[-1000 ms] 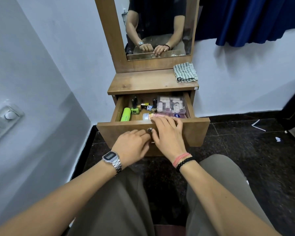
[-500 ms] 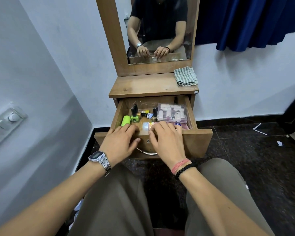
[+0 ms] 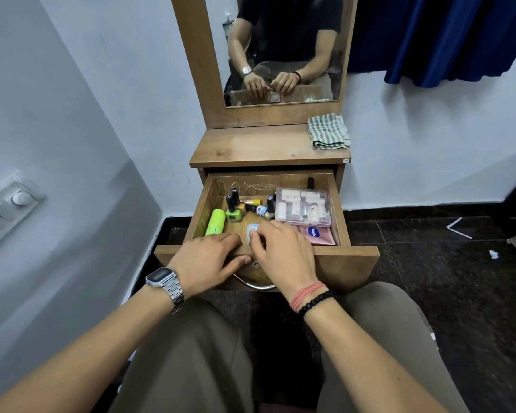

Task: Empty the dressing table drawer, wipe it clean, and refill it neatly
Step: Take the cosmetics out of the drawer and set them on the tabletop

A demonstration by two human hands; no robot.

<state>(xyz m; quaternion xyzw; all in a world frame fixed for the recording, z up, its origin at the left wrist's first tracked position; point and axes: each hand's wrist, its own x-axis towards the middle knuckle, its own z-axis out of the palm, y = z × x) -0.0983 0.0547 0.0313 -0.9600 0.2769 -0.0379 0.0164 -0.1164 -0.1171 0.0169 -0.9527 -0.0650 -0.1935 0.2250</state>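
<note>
Drawer (image 3: pixel 355 263) now pulled further out vs. prior frame, both hands shifted from front panel/handle to inside edge: right hand (image 3: pixel 283 251) pinching a small pale blue-white item (image 3: pixel 252 231) at front-centre of drawer, left hand (image 3: pixel 206 260) flat, fingers relaxed, resting on front rim beside it. Step: emptying, just begun; contents incl. green tube (image 3: pixel 215 222), nail polish bottles (image 3: pixel 236 208), clear compartment box (image 3: pixel 303 206), pink sachet (image 3: pixel 318 234); next move prob. needs lifting item clear and parking it on tabletop (image 3: pixel 251 147). Surroundings: folded striped cloth (image 3: pixel 328 131) on top at right, mirror (image 3: pixel 283 49) above, white walls, dark floor, blue curtain (image 3: pixel 444 34), wall switch panel (image 3: pixel 6 210) at left.
</note>
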